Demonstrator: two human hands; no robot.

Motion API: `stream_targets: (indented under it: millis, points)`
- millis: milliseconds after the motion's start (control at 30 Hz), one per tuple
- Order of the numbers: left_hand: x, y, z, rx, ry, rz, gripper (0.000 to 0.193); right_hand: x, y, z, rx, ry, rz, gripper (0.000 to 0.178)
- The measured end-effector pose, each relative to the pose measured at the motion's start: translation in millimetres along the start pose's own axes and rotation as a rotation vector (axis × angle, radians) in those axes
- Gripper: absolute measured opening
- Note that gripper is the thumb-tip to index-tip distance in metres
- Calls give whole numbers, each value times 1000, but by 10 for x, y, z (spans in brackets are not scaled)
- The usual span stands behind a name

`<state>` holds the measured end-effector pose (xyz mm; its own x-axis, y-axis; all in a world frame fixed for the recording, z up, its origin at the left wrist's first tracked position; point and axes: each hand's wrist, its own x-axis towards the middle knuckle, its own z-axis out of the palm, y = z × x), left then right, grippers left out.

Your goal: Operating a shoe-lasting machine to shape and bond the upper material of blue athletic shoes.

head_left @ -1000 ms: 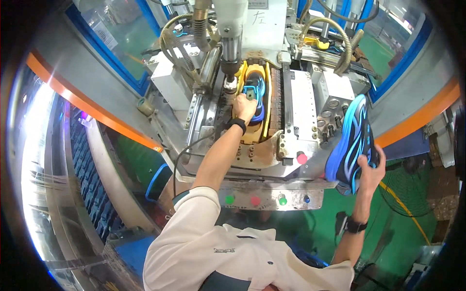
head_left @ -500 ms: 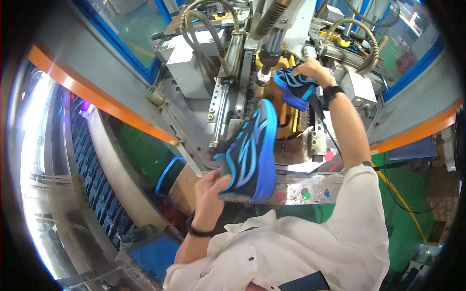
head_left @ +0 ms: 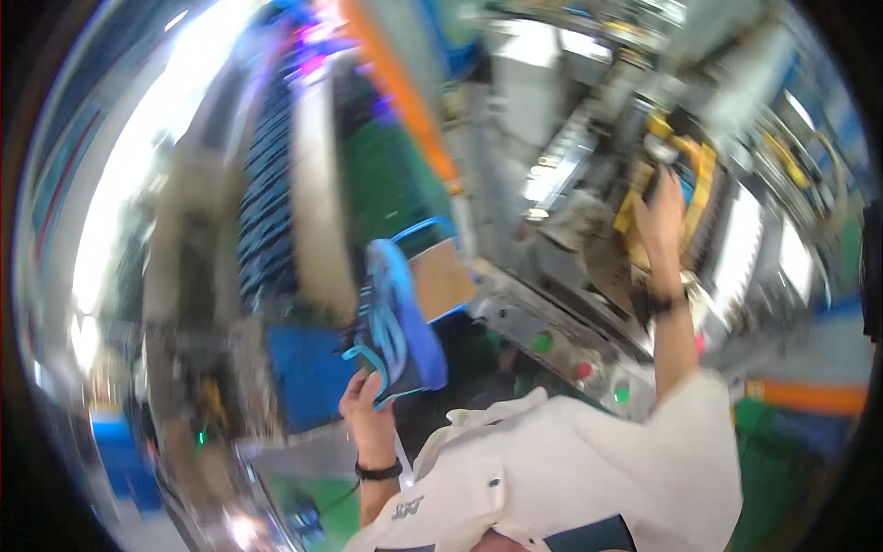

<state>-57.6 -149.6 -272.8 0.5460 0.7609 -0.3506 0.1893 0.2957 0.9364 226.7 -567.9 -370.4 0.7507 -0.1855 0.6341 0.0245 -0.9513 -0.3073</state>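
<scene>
My left hand (head_left: 369, 411) is closed on the collar of a black-and-blue shoe upper (head_left: 394, 308), its toe pointing up and away from me. The upper hangs in the air, left of the machine's front panel. Stretched far forward, my right hand (head_left: 660, 221) is inside the machine between yellow clamp parts (head_left: 704, 189). A blue patch of a second shoe upper (head_left: 688, 189) shows beside its fingers; most of that upper is hidden. Motion blur smears the right fingers, so their grip is unclear.
The machine's front panel (head_left: 552, 342) carries green and red buttons. An orange rail (head_left: 405, 101) bounds the machine on the left. Further left stand a pale curved conveyor edge (head_left: 317, 202), a dark ribbed belt (head_left: 267, 202) and a blue panel (head_left: 308, 373).
The view has swung to the left, shifting the machine rightward. My left hand has carried its shoe upper left, away from the machine. My right hand stays inside the machine.
</scene>
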Motion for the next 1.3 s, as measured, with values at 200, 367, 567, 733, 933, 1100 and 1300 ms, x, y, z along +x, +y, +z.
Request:
stream_targets:
  millis: [200,367,567,733,933,1100,1300]
  points:
    - [-305,-436,-504,-13,-94,-168,32,-1932,-1231,-242,578,-459,-169,26]
    - [-467,-750,-1143,-142,22,-258,27,-2794,-832,754,338,-727,-304,30]
    - [-587,-1220,-2470,-215,391,-147,32,-2624,-1117,541,332,-675,-288,32]
    - [-337,-1901,-3885,7,542,137,28,-2648,-835,620,194,-639,-163,25]
    - [163,-2096,-5142,-380,1003,-218,42,-2703,-1049,691,-73,-485,-134,18]
    - [783,-3052,-6358,456,1215,-367,35,-2630,-1052,731,-107,-520,6,24]
    - [866,-3335,-6569,930,999,-581,46,-2517,-1449,539,-34,-569,32,24]
